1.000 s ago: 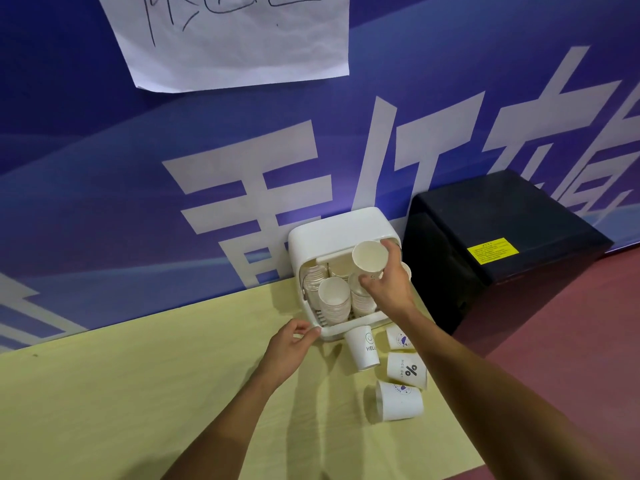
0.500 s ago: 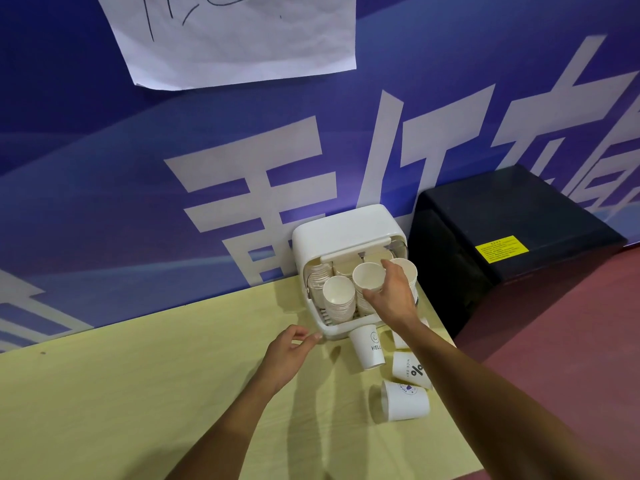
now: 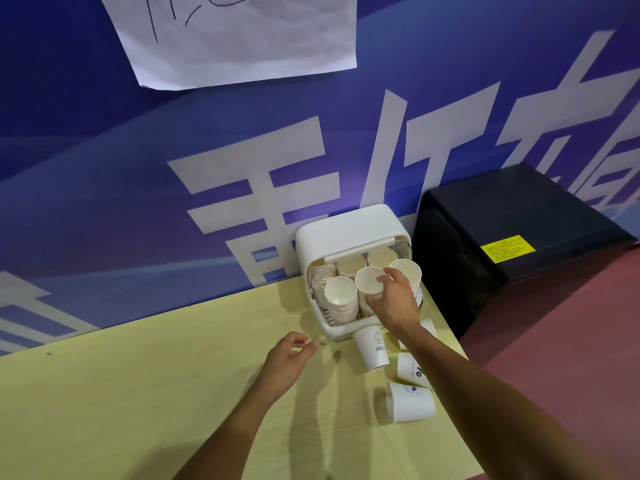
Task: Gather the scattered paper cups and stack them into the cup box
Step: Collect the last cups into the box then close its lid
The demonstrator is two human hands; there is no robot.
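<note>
cup box beside black cabinet, banner behind

All that shows of the person is two arms, both bare. The left forearm and the right forearm are uncovered from the bottom of the view up to the wrists, lean and long, tapering toward the wrist. The left hand and the right hand are bare as well, with slender fingers. Knuckles stand out on the back of the right hand. The nails are too small to make out.
</note>
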